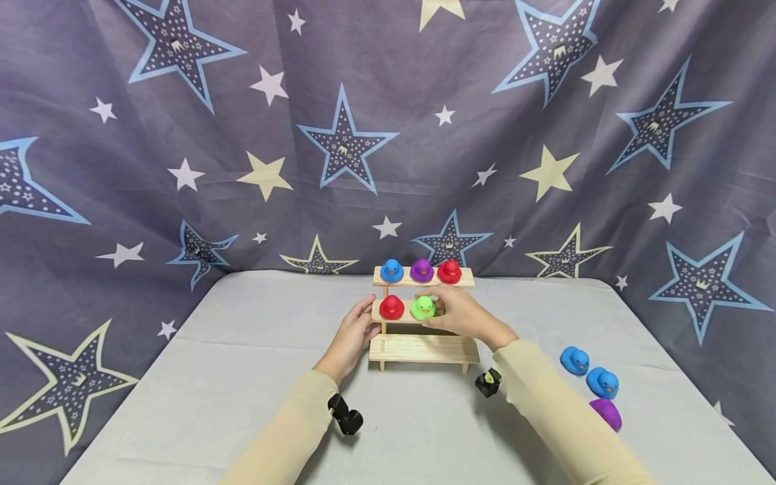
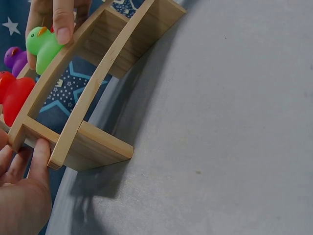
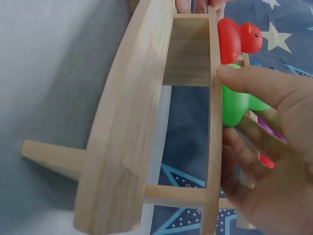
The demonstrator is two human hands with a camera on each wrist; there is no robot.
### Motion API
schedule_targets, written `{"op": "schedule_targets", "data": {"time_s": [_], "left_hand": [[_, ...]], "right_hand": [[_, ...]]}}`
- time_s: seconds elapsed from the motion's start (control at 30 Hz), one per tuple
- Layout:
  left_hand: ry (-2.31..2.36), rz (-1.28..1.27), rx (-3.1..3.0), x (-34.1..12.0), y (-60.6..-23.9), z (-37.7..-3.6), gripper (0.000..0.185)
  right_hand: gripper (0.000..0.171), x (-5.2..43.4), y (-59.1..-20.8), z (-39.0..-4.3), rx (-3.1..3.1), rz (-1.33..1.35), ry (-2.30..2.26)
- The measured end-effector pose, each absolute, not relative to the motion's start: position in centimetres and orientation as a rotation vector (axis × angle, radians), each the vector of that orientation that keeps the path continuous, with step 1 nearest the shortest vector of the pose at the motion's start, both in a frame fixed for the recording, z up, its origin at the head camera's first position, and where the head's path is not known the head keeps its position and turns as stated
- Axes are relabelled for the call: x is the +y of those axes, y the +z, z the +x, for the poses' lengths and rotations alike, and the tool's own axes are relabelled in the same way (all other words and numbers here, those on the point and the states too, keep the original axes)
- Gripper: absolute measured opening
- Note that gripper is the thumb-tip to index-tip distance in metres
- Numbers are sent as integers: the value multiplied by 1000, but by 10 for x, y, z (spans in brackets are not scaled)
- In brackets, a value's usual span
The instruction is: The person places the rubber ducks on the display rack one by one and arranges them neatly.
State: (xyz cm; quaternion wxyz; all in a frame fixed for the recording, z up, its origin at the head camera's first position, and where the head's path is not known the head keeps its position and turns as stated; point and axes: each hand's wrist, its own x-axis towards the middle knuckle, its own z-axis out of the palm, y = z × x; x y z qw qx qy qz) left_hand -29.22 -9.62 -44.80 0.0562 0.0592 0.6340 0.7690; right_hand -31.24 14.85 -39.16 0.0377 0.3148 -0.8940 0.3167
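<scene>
A three-tier wooden shelf (image 1: 424, 348) stands on the table, its bottom step bare. My right hand (image 1: 463, 311) pinches a green rubber duck (image 1: 422, 308) at the middle step, thumb in front and fingers behind. Beside it on that step sits a red rubber duck (image 1: 391, 307). My left hand (image 1: 351, 337) rests against the shelf's left end, its fingertips (image 2: 41, 149) touching the wood below the middle step. On the top step, a blue duck (image 1: 392, 270), a purple duck (image 1: 422, 270) and another red duck (image 1: 450, 271) stand in a row.
Two blue ducks, the nearer one (image 1: 603, 382) and the farther one (image 1: 574, 360), lie on the table (image 1: 242, 404) to the right. A purple duck (image 1: 606, 413) lies near them, partly behind my right sleeve (image 1: 564, 411). A starry curtain (image 1: 388, 60) hangs behind the table.
</scene>
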Motion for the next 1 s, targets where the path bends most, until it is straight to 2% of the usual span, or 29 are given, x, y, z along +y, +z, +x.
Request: {"op": "schedule_targets", "data": {"time_s": [1.0], "left_hand": [[2326, 171, 1930, -96, -450, -293, 59]], "right_hand": [[60, 157, -388, -305, -2749, 926, 1115]]}}
